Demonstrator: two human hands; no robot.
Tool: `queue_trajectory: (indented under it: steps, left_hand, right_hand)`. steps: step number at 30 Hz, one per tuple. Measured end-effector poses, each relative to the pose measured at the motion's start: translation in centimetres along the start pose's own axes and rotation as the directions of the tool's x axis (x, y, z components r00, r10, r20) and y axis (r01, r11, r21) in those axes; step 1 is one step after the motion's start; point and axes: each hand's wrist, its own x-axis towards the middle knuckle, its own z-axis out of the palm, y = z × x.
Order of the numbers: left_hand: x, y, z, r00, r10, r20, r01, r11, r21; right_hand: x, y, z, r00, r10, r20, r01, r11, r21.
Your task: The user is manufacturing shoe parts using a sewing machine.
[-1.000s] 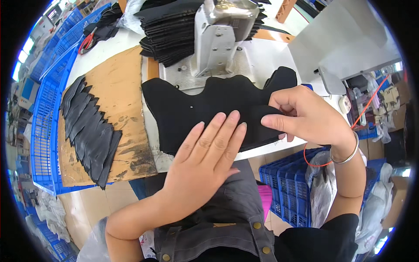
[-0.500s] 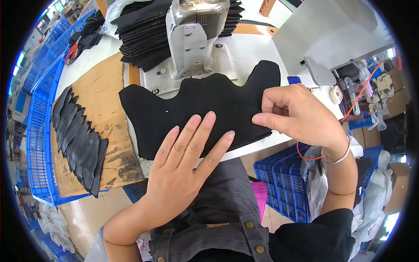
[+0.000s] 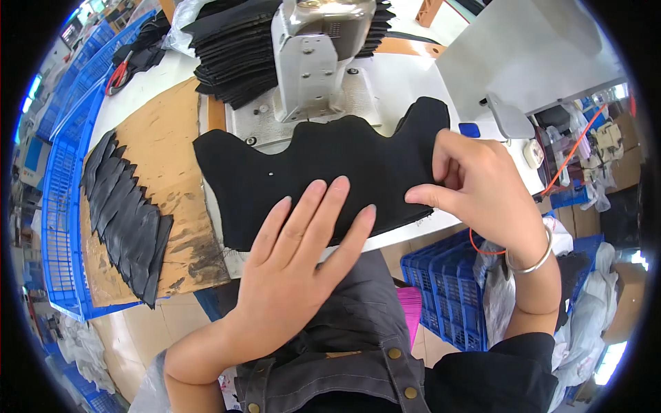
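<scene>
A black fabric piece (image 3: 310, 168) with a wavy far edge lies on the white sewing table (image 3: 406, 86), in front of a grey sewing machine (image 3: 313, 55). My left hand (image 3: 296, 268) rests flat on the near edge of the fabric, fingers spread. My right hand (image 3: 478, 189) pinches the fabric's right end between thumb and fingers. A bangle and an orange band circle my right wrist.
A row of black cut pieces (image 3: 124, 213) lies fanned on a brown cardboard sheet (image 3: 172, 179) at the left. A stack of black pieces (image 3: 234, 51) stands behind the machine. Blue crates (image 3: 58, 206) line the left side, and another blue crate (image 3: 447, 289) sits under the table.
The fabric has shifted slightly leftward and nearer the machine under both hands. My left hand stays flat on it and my right hand keeps its pinch.
</scene>
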Motion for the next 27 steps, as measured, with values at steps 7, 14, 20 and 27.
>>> queue_trajectory:
  steps: [7, 14, 20, 27]
  left_hand:
    - [2.3, -0.2, -0.6, 0.997, -0.07, 0.023, 0.072, 0.983, -0.167]
    - [-1.2, -0.9, -2.0, 0.977, -0.199, 0.077, 0.185, 0.97, 0.156]
    - [0.8, -1.3, -3.4, 0.99, -0.138, 0.026, 0.133, 0.981, 0.141]
    - [-0.2, -3.6, -7.1, 0.988, 0.035, -0.149, 0.022, 0.93, 0.367]
  right_hand:
    - [-1.2, 0.6, 3.7, 0.879, -0.467, -0.092, 0.426, 0.858, -0.287]
    - [-0.7, 0.4, 2.8, 0.83, -0.555, -0.047, 0.494, 0.773, -0.398]
    - [-0.3, -0.1, 0.9, 0.732, -0.676, 0.078, 0.603, 0.592, -0.535]
    - [-1.7, -4.0, -0.6, 0.709, -0.698, -0.101, 0.501, 0.599, -0.625]
